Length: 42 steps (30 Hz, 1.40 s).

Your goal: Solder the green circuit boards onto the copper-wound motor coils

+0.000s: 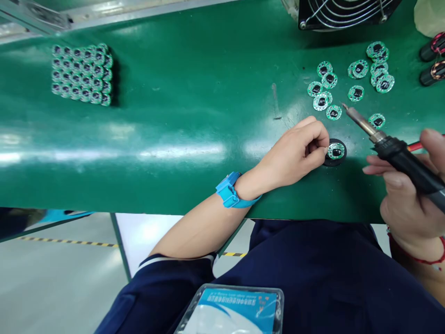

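The left hand (291, 155) is pinching a round circuit board (335, 150) on a black holder (329, 163), while the right hand (406, 195) is gripping a soldering iron (399, 157) angled far-left, its tip just beyond the board.

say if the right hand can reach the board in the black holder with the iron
Probably yes. The right hand holds the soldering iron with its tip close to the round circuit board in the black holder, and nothing stands between them. The left hand's fingers touch only the board's left side.
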Tool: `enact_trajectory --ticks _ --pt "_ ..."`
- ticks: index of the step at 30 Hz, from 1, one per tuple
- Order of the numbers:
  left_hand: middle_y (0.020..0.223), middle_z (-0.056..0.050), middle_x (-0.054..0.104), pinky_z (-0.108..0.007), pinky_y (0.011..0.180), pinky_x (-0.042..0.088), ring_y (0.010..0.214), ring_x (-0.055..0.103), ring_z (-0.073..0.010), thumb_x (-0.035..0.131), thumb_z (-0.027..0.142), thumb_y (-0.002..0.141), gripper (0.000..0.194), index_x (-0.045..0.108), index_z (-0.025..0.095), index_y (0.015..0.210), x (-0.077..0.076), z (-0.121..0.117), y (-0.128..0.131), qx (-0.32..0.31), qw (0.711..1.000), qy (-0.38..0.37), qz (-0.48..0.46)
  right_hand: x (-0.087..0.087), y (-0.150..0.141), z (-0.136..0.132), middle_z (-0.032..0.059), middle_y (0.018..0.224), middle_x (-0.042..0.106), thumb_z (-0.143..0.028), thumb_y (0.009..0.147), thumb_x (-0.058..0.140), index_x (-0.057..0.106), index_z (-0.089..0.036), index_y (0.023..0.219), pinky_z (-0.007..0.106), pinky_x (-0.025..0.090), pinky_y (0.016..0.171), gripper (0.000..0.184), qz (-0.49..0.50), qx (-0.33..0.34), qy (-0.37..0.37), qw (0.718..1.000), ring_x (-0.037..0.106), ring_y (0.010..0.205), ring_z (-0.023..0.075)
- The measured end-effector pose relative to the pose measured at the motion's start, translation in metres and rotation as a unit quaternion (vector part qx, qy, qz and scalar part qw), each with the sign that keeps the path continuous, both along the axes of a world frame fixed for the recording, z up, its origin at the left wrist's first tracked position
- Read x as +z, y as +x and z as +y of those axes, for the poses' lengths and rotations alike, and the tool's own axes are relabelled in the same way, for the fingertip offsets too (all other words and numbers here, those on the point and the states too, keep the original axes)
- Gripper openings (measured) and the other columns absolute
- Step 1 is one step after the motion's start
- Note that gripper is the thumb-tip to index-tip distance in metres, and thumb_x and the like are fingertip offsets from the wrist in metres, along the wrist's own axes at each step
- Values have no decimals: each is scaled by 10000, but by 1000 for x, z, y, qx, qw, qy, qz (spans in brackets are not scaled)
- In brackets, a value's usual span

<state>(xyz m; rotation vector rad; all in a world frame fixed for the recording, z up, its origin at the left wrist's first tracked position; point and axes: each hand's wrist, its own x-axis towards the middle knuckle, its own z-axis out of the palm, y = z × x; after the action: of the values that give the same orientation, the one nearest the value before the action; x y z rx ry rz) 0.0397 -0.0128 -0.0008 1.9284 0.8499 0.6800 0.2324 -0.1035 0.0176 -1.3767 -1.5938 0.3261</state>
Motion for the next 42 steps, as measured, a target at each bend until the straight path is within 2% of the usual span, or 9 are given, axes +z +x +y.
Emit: enact_trajectory --ticks 2,5,8,15,22,28,32,36,42 --pt "761 14 486 -230 584 406 690 465 -80 514 13 794 166 485 171 749 0 0 0 -1 1000 0 -1 3 -6 7 24 1137 678 -257 870 640 520 -264 1347 315 587 813 491 -39 1 11 999 707 888 171" --pt "761 12 481 -228 592 407 688 462 -77 512 16 793 157 488 165 750 -1 -1 1 -1 1000 3 -3 5 -13 17 -7 1084 707 -181 880 597 508 -297 1332 337 556 884 475 -101 52 -55 992 677 992 179" --pt "772 10 482 -227 604 412 691 463 -78 498 17 794 156 484 167 758 -1 -1 0 -4 1000 1 -4 1 -16 25 11 1155 677 -211 879 584 479 -326 1327 387 534 898 474 -144 103 -108 978 623 1082 218" --pt "827 -11 504 -245 652 425 739 467 -99 484 36 815 136 502 171 802 -1 2 -8 -42 999 14 19 -9 -19 29 20 1057 693 -214 889 548 477 -319 1297 389 521 805 427 -129 103 -119 979 637 943 220" --pt "899 -26 518 -256 704 444 808 486 -114 553 90 831 110 521 175 893 0 2 -11 -72 997 14 3 -12 -17 27 40 1075 685 -182 867 570 463 -311 1322 389 531 812 486 -112 111 -98 983 641 956 218" --pt "831 -22 532 -245 682 434 790 493 -113 565 129 850 49 544 164 823 1 2 -4 -38 999 1 -29 -9 -13 22 19 1134 679 -129 849 556 414 -349 1363 438 522 870 578 -94 131 -62 985 621 1059 232" --pt "843 -21 525 -227 663 430 760 492 -95 545 109 849 60 545 159 816 2 0 -3 -29 999 -21 -30 -8 -11 20 -3 1128 673 -109 848 528 439 -388 1341 405 523 827 574 -147 143 -46 978 621 1074 224" --pt "850 -17 521 -216 644 435 735 492 -85 544 93 830 75 553 162 801 1 -1 -3 -17 999 -44 -28 -9 -11 19 -24 1072 688 -102 855 509 426 -406 1341 412 512 850 579 -178 124 -35 976 613 1105 226" --pt "819 -4 522 -210 622 426 707 492 -74 541 51 791 110 557 157 766 3 -3 -2 14 999 -46 -16 -12 -7 18 -24 973 724 -115 846 541 399 -376 1369 416 505 805 601 -189 117 -35 974 639 1010 236"
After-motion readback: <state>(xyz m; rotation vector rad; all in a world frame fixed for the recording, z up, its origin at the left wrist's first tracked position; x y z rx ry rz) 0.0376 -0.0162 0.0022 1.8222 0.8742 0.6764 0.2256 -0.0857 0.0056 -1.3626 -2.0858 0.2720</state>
